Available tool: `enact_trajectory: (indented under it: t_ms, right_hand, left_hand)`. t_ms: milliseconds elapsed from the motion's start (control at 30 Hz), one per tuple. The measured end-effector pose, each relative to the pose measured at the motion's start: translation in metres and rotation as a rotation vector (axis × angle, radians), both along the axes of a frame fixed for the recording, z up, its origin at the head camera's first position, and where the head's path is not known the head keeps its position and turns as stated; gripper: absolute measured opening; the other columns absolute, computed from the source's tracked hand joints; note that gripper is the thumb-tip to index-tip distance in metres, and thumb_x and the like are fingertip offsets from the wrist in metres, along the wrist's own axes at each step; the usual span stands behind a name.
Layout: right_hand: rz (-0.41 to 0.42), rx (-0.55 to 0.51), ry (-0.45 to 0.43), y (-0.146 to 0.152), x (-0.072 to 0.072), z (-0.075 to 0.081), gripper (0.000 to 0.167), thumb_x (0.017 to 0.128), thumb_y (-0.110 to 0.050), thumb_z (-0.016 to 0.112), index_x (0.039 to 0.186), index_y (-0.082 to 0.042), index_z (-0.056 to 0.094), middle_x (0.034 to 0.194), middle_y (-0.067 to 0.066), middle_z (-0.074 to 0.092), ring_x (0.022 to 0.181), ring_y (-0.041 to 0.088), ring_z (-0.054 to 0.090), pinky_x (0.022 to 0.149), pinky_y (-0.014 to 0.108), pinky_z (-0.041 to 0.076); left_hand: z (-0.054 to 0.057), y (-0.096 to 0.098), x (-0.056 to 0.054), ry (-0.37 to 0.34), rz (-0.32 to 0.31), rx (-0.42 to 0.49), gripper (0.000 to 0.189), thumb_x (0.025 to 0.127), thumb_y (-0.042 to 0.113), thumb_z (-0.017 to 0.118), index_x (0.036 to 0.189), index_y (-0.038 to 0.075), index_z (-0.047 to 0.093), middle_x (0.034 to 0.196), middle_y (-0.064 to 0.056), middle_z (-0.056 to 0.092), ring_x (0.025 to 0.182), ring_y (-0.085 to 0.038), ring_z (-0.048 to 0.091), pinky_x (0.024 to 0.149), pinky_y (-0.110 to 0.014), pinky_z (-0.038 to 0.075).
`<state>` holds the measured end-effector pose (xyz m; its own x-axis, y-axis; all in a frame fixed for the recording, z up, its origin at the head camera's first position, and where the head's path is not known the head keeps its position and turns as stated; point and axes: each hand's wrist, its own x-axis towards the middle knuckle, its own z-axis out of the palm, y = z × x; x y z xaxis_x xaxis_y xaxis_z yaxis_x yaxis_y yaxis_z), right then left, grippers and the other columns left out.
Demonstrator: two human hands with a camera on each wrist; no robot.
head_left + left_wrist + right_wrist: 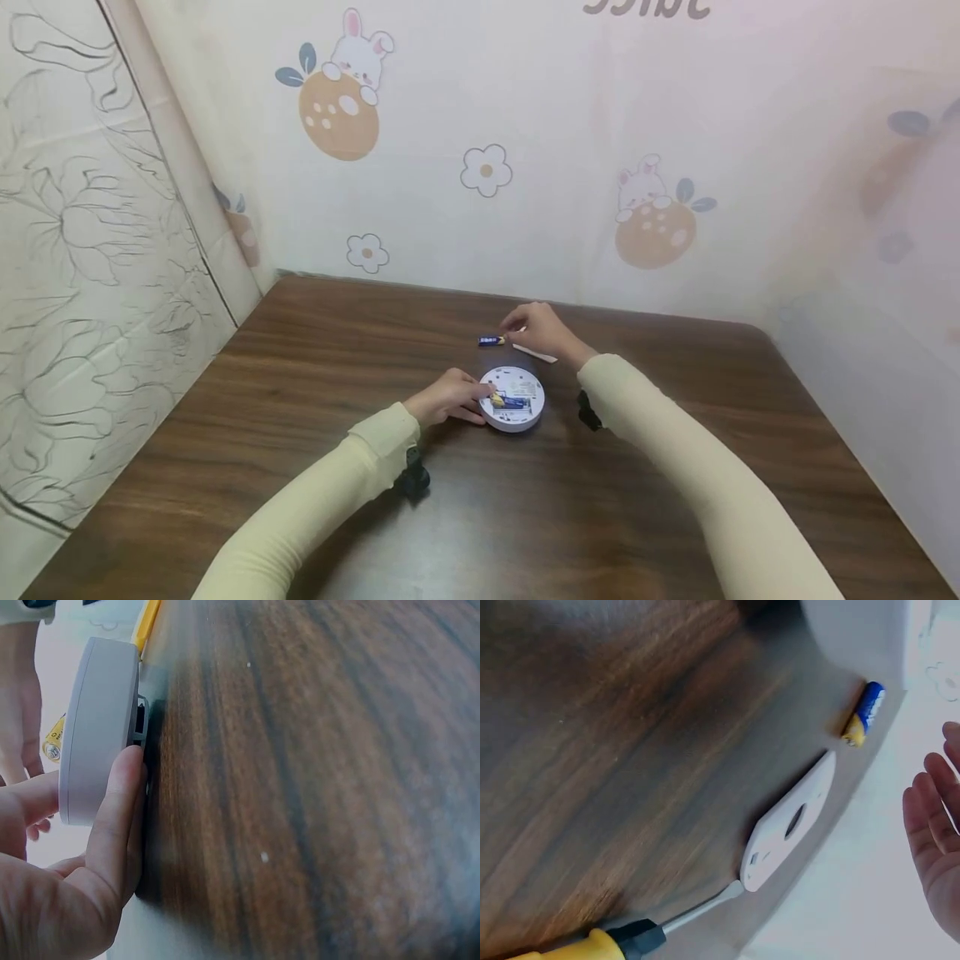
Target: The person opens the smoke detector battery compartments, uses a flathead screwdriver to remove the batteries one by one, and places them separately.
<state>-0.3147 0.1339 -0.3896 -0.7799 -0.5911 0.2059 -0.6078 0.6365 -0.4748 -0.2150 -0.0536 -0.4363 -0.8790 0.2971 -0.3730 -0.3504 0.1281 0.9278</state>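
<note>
A round white battery-powered device (529,386) has its open side up, with blue-and-yellow batteries (514,403) in its recess. My left hand (452,395) holds it at its left edge; in the left wrist view, fingers lie along its side and underside. A battery's yellow end (54,741) juts above the rim. My right hand (542,327) is above the far part of the table beside a loose blue-and-yellow battery (490,340). In the right wrist view, this hand (939,832) has loosely extended fingers, apart from the battery (865,712). A flat white cover (791,821) lies near it.
A screwdriver (592,948) with a yellow-and-black handle lies with its tip by the cover. The brown wooden table (390,333) meets a patterned cloth wall (555,225) at the back. Black wrist cameras (412,479) hang under both sleeves.
</note>
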Motion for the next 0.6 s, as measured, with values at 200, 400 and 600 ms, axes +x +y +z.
enact_trajectory:
  t_ms: [200,400,600]
  right_hand:
    - [-0.002,-0.023,-0.051,-0.001,0.019,0.011,0.017,0.084,-0.003,0.069,0.101,-0.001,0.071,0.096,0.008,0.069,0.088,0.020,0.062,0.077,0.033,0.055]
    - [0.048,-0.069,-0.088,-0.002,0.043,0.016,0.019,0.084,-0.006,0.071,0.102,0.000,0.071,0.097,0.005,0.069,0.089,0.018,0.062,0.079,0.033,0.054]
    - [0.120,-0.071,-0.064,0.002,0.063,0.012,0.017,0.083,-0.003,0.073,0.100,-0.002,0.072,0.095,0.003,0.069,0.088,0.017,0.061,0.077,0.033,0.056]
  left_hand:
    - [0.002,-0.003,-0.001,0.003,-0.001,-0.017,0.033,0.093,0.014,0.063,0.109,-0.014,0.058,0.092,-0.017,0.064,0.076,-0.022,0.064,0.069,-0.035,0.060]
    - [0.002,-0.004,-0.001,0.004,0.008,-0.012,0.033,0.093,0.013,0.063,0.110,-0.014,0.057,0.094,-0.017,0.063,0.078,-0.023,0.064,0.069,-0.035,0.059]
    - [0.000,-0.003,0.000,-0.001,0.006,0.004,0.033,0.093,0.011,0.061,0.110,-0.016,0.055,0.092,-0.017,0.062,0.076,-0.023,0.065,0.070,-0.035,0.060]
